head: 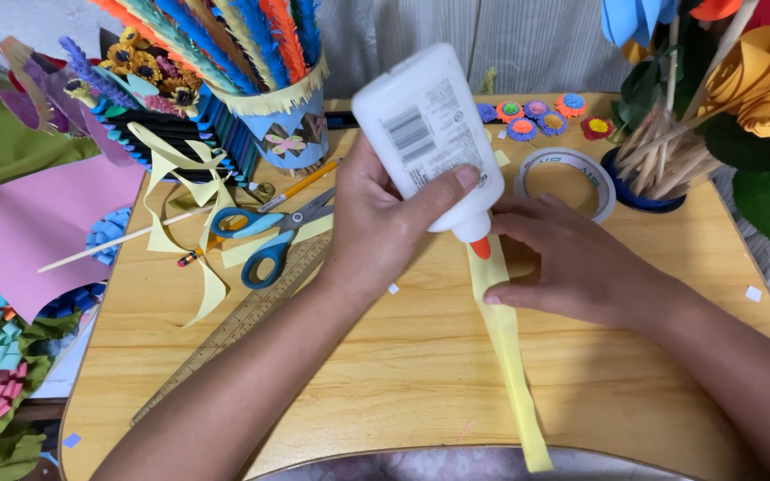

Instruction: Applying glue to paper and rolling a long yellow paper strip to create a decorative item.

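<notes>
One yellow paper strip (pixel 505 356), one glue bottle (pixel 425 134), two hands: left (pixel 376 227), right (pixel 572 258).

The left hand (pixel 376 223) is tipping a white glue bottle (pixel 430 134), orange nozzle down, onto a yellow paper strip (pixel 510 356). The right hand (pixel 572 258) is pressing the strip flat on the wooden tabletop (pixel 385 374), blue-handled scissors (pixel 269 236) lying nearby.

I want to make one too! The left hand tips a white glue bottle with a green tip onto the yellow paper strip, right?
Not quite: the tip is orange, not green. The head view shows the left hand tipping the white glue bottle onto the yellow paper strip.
</notes>
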